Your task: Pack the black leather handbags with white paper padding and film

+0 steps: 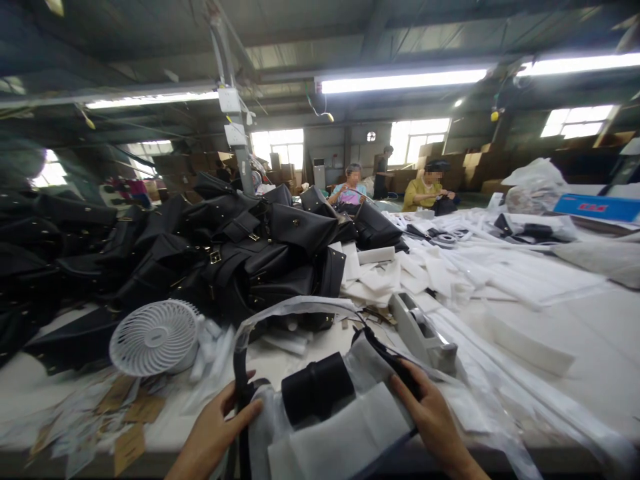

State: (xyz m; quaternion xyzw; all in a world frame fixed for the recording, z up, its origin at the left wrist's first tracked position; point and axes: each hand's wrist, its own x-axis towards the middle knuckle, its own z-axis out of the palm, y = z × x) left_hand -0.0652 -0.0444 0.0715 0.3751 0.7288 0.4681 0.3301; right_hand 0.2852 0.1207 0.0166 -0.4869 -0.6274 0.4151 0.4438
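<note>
A black handbag (317, 395) stuffed and wrapped with white foam sheet (345, 437) stands at the table's near edge. My left hand (220, 427) grips the bag's left side, fingers curled round the black strap and the wrapping. My right hand (430, 417) holds the bag's right side, fingers closed on the wrapped handle (300, 308) that arches over the bag.
A white desk fan (155, 337) lies to the left, in front of a big heap of black handbags (240, 247). A grey tape dispenser (423, 330) stands to the right. White foam sheets (500, 273) cover the table. Two people sit at the far end.
</note>
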